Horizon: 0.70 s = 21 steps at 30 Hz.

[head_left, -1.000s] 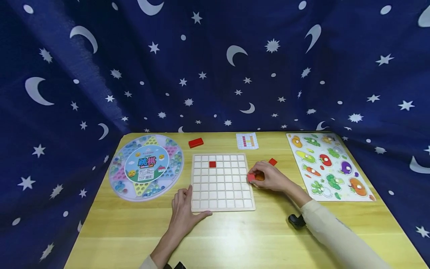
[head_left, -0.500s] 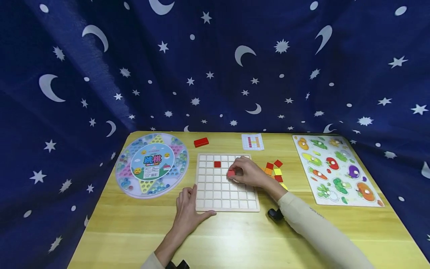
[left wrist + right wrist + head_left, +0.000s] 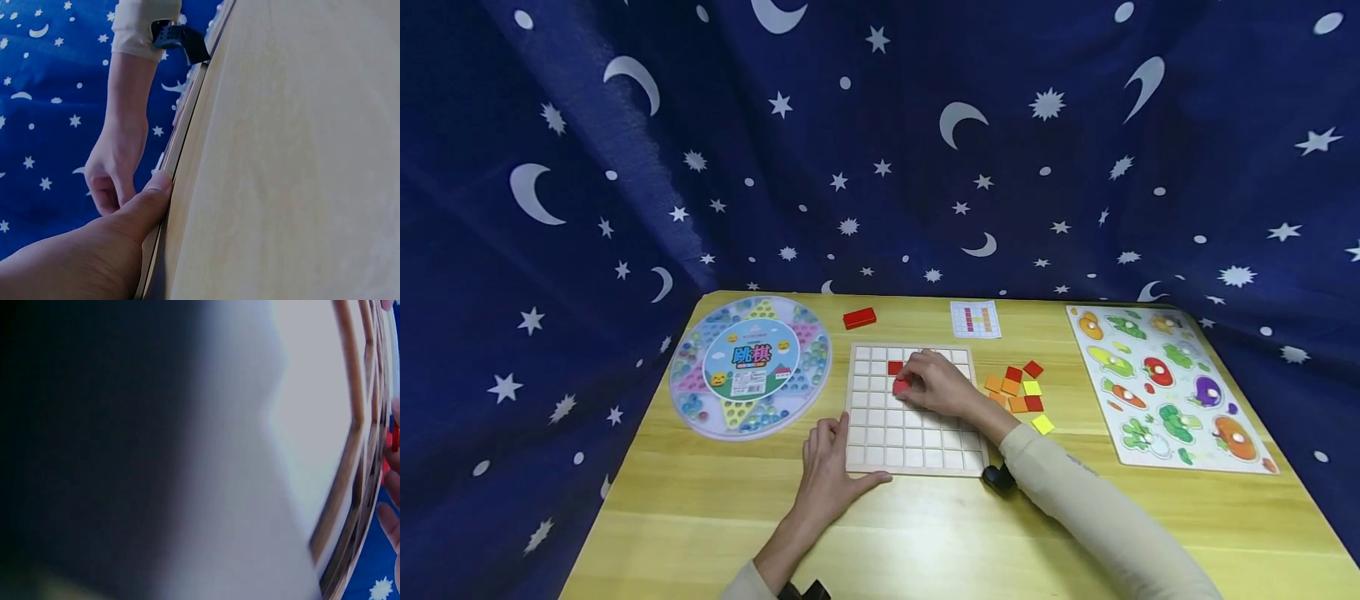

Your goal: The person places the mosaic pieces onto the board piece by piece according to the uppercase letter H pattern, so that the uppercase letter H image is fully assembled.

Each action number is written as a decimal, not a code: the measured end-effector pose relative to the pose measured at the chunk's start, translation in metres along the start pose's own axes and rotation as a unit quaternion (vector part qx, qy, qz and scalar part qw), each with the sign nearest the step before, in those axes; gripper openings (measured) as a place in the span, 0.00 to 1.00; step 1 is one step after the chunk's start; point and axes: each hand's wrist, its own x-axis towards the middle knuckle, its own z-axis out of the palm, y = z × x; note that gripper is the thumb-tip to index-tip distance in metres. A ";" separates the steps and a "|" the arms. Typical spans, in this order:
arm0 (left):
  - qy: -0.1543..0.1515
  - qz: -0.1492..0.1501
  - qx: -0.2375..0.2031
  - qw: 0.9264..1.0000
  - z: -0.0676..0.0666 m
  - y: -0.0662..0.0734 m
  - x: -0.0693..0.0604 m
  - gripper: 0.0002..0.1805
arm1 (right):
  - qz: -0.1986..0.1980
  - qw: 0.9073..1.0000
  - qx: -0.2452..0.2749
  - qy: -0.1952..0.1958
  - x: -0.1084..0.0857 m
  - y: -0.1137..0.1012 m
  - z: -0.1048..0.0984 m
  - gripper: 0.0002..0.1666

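Head view: a person in cream sleeves works at a square, pale wooden grid board (image 3: 895,437) on a yellow wood-grain table (image 3: 925,542). The right hand (image 3: 938,385) — thumb and fingertips drawn together in a pinch — grasps a small, flat red square tile (image 3: 900,387) over the far left part of the board, just nearer the person than a second red square tile (image 3: 895,367) lying in a cell. Whether the held piece touches the board cannot be told. The left hand (image 3: 825,471) rests at the board's near left corner, fingers relaxed rather than clenched, its thumb against the near edge. Right of the board lie loose red, orange and yellow square tiles (image 3: 1011,387); farther right, a white puzzle board of painted vegetables (image 3: 1206,358). Beyond the board's far edge sit a glossy red rectangular block (image 3: 859,318) and a white paper card with a coloured pattern (image 3: 975,319). Left of the board — a round, marble-filled game disc with a blue label (image 3: 751,367).
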 end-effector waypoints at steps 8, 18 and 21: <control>-0.004 -0.001 0.007 1.000 0.001 -0.001 0.000 0.64 | 0.019 1.000 -0.008 0.001 0.004 0.000 0.003 0.13; -0.006 -0.002 0.015 1.000 0.002 -0.001 0.001 0.64 | 0.007 1.000 -0.020 0.021 0.005 -0.001 0.009 0.14; -0.009 -0.005 0.016 1.000 0.002 -0.001 0.001 0.64 | 0.012 0.999 -0.024 0.020 0.005 -0.001 0.011 0.14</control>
